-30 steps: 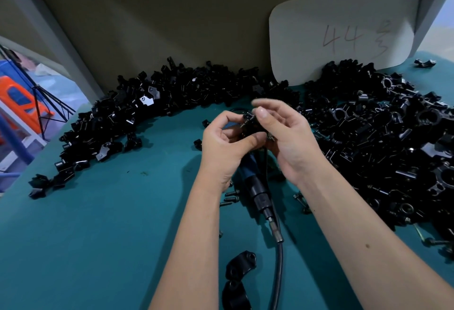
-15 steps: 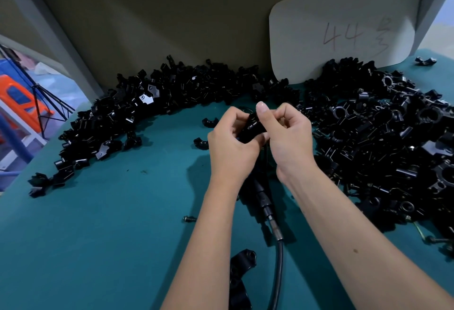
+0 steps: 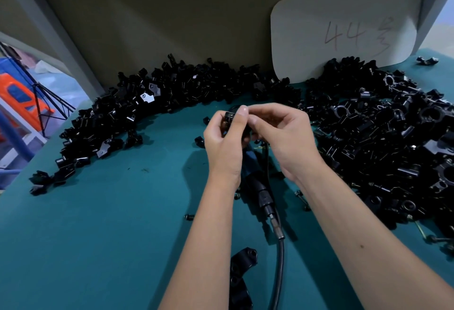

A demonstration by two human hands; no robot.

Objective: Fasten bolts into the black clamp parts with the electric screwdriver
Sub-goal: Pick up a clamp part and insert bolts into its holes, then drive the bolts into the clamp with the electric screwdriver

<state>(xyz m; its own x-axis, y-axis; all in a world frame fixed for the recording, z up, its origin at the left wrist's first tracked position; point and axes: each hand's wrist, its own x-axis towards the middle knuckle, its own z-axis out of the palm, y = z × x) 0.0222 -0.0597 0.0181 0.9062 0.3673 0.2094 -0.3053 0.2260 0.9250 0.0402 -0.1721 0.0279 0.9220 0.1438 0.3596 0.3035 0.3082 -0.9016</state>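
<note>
My left hand (image 3: 226, 142) grips a small black clamp part (image 3: 228, 119) above the teal table, fingers curled round it. My right hand (image 3: 285, 135) meets it from the right, its thumb and fingers pinching at the same part; whether a bolt sits between them is hidden. Below the hands the electric screwdriver (image 3: 260, 189) lies on the table, its black cable (image 3: 278, 272) running toward me. Loose bolts (image 3: 301, 196) lie beside it.
A long heap of black clamp parts (image 3: 152, 103) curves along the back left; a bigger heap (image 3: 383, 137) fills the right. Two clamp parts (image 3: 242, 277) lie near the front edge. A white card marked 44 (image 3: 344, 31) leans on the back wall. The teal table (image 3: 110, 236) shows between.
Both hands have shifted slightly away from me with the clamp part. My right fingers, spread a second ago, have closed in on the part.
</note>
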